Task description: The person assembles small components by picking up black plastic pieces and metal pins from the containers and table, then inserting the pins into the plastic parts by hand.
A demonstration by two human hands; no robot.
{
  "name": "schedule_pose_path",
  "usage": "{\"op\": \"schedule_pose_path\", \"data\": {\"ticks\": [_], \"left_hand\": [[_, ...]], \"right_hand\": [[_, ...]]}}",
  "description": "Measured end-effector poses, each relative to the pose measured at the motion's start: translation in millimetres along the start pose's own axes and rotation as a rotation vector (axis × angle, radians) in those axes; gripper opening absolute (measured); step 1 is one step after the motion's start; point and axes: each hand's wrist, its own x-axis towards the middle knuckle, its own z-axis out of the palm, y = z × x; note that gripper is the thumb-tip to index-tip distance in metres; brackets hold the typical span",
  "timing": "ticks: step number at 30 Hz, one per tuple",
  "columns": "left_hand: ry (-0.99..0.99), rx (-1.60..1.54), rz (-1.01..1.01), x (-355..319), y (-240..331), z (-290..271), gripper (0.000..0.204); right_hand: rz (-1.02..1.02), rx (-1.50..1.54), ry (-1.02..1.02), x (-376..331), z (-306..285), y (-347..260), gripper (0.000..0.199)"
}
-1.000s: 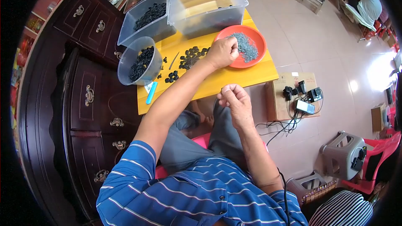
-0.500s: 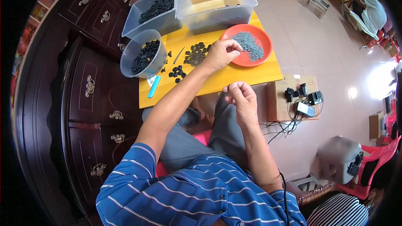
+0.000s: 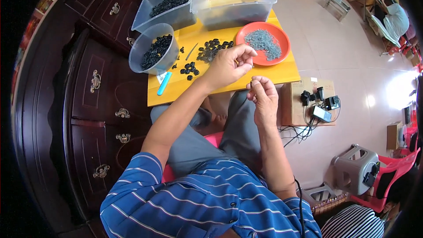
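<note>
My left hand [image 3: 229, 65] is over the table's front edge, near the red plate [image 3: 284, 49]. Its fingers are curled toward the thumb; whatever they may hold is too small to make out. Beside it, lower and to the right, my right hand [image 3: 265, 101] pinches a small black part [image 3: 251, 83] between thumb and fingertips. Many small silver screws [image 3: 263, 42] lie in the plate. Loose round black parts [image 3: 189, 68] are spread on the yellow table [image 3: 220, 84], some behind my left hand.
A clear round tub [image 3: 136, 55] of black parts stands at the table's left, near a light-blue-handled tool [image 3: 164, 83]. Two clear bins [image 3: 233, 11] are at the back. Dark drawers [image 3: 94, 105] border the left side. A cardboard box [image 3: 291, 114] with devices and cables stands right.
My left hand has moved back from the plate, down toward my right hand. My right hand has shifted slightly up and right, still pinching. The view has shifted a little.
</note>
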Motion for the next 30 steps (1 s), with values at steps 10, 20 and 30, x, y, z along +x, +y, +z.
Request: {"op": "schedule_pose_path", "data": {"ticks": [10, 20, 30], "left_hand": [[-0.097, 0.251, 0.125, -40.0, 19.1, -18.0, 0.035], [-0.052, 0.075, -0.032, -62.2, 15.9, -17.5, 0.034], [0.023, -0.567, -0.278, -82.1, -17.5, -2.2, 0.027]], "right_hand": [[0.057, -0.071, -0.132, -4.3, 4.0, 5.7, 0.019], [0.009, -0.124, -0.183, -6.2, 6.0, 16.6, 0.016], [-0.101, -0.251, -0.174, -11.5, 12.3, 19.4, 0.014]]}}
